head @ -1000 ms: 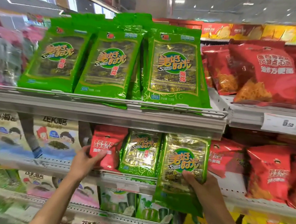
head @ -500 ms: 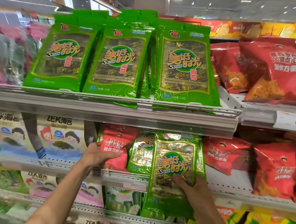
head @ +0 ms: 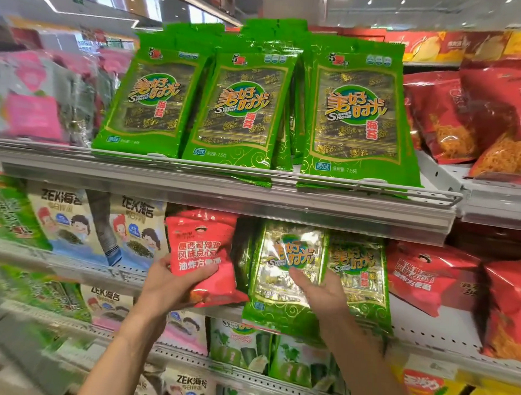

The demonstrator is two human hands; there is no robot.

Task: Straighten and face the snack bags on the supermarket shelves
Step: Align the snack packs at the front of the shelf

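On the middle shelf, my left hand [head: 170, 286] grips a red snack bag [head: 202, 254] from below, tilting it out past the shelf edge. Beside it on the right, my right hand [head: 320, 291] lies with straight fingers against the front of a shiny green seaweed bag [head: 286, 259] that stands at the shelf edge. A second green seaweed bag [head: 357, 275] stands just to its right, partly behind my hand. Three rows of the same green seaweed bags [head: 242, 112] face front on the shelf above.
Red noodle-snack bags [head: 430, 275] fill the middle shelf to the right and the upper shelf [head: 483, 118] too. White ZEK seaweed bags [head: 137, 230] stand left of my left hand. A metal shelf rail [head: 223, 195] runs just above both hands. Lower shelves hold more bags.
My left hand has pulled the red bag forward and down off its row. My right hand has moved the green bag left and back toward the shelf, its fingers now flat on the front.
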